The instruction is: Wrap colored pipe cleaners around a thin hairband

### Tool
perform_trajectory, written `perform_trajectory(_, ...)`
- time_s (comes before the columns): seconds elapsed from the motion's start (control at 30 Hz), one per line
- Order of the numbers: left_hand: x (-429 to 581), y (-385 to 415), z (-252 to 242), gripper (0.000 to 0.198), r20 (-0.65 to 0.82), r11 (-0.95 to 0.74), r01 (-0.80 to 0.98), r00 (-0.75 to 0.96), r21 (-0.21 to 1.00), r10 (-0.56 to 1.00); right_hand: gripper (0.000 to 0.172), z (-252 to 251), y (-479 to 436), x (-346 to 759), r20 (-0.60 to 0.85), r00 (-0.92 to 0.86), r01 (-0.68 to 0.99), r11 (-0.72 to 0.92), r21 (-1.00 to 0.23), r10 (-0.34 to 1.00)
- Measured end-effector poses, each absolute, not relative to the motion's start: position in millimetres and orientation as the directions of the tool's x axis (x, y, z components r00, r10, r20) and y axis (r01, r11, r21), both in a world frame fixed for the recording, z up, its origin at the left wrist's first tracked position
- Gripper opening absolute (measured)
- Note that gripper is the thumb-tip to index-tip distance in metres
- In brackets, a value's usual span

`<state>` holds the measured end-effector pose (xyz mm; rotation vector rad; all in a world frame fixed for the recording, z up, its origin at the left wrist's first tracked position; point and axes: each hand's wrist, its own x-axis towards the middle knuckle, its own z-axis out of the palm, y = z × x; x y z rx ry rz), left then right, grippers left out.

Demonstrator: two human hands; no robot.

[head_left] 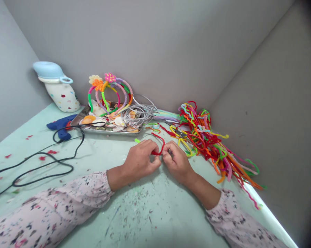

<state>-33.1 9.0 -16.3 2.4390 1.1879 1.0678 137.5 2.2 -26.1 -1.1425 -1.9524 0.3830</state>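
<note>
Head view: red stem half-hidden behind fingertips

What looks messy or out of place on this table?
Red scraps lie scattered at the table's left, by the loose loops of the black cord. The pipe cleaners on the right are a tangled heap spilling toward the edge.

Both hands, left hand and right hand, pinch a red pipe cleaner.

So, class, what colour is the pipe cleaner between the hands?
Red; the head view shows the pipe cleaner pinched between the left hand and right hand.
</note>
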Motion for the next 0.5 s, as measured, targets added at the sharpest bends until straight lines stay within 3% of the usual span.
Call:
perform_trajectory(0.23,-32.7,8.8,-16.6,0.007,0.540,-0.670,0.571,0.412,0.475,0.734,0.009,-24.9,1.9,137.9,0.383,-0.225,0.452,0.444,-0.774,0.896)
perform_trajectory(0.5,-32.9,8.9,-15.3,0.007,0.554,-0.680,0.567,0.412,0.466,0.723,0.009,-27.3,1.9,138.5,0.360,-0.218,0.400,0.419,-0.815,0.907)
